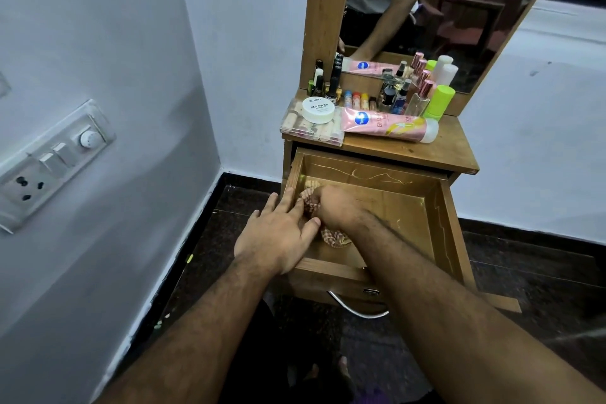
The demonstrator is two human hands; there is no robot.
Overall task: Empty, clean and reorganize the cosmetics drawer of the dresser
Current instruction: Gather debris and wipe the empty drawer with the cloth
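The wooden drawer (pixel 416 207) of the dresser stands pulled out, and its inside holds only a patterned cloth (pixel 334 238). My right hand (pixel 337 207) is shut on that cloth and presses it against the drawer's floor near the left wall. My left hand (pixel 278 233) rests flat over the drawer's left front corner, fingers spread, touching the cloth and my right hand. The cosmetics stand on the dresser top (pixel 426 149): a pink tube (pixel 387 125), a white nail polish jar (pixel 318 109) on a clear box (pixel 308 128), and several small bottles (pixel 393 95).
A mirror (pixel 442 3) rises behind the dresser top and reflects a person's arm and shirt. A white wall with a switchboard (pixel 49 164) is on the left. The floor (pixel 524 272) is dark. The drawer's metal handle (pixel 357 307) hangs at its front.
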